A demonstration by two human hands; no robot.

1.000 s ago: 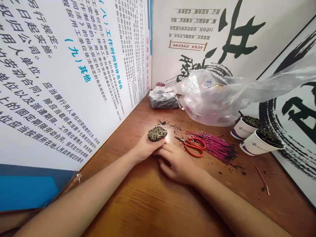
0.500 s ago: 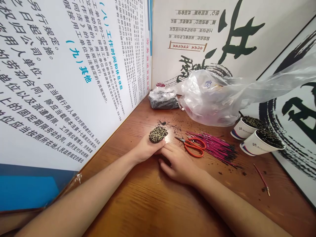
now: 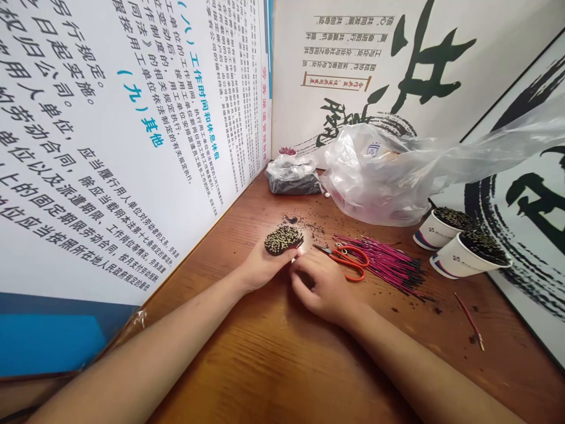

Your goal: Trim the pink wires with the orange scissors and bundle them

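Bundled black-ended wires (image 3: 283, 240) stand over the wooden table (image 3: 247, 359), clamped in the left hand (image 3: 265, 268); the right hand (image 3: 324, 285) curls close beside (its grip, I cannot tell), near orange-handled scissors (image 3: 348, 262).

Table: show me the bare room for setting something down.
Bare table shows between the forearms, nearer than the hands and bundle, and between the right forearm and lone wire. Crowded: scissors, wires and cups right of the hands; crumbs and bags beyond.
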